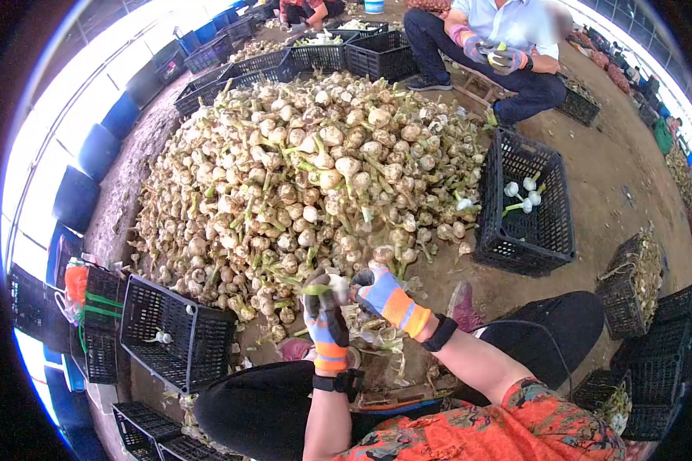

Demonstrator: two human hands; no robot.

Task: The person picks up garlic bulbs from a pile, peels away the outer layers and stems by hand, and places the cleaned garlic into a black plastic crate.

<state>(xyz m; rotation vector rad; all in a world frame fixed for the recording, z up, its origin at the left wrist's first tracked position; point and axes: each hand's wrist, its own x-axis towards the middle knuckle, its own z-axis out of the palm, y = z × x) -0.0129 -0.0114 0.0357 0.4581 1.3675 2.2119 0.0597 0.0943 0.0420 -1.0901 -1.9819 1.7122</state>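
Note:
In the middle of the head view, my left hand, in an orange, blue and dark glove, is closed around a garlic bulb with a green stem. My right hand, in a matching glove, meets the bulb from the right with its fingers pinched. What lies between those fingertips is too small to make out. Just beyond both hands rises a large heap of garlic, dirt-covered and with stems. Loose peelings lie below my hands, between my legs.
A black crate at right holds several white bulbs. Another crate at left has a trimmed bulb inside. Opposite sits a gloved person handling garlic. More crates stand behind the heap, and a crate of garlic at far right.

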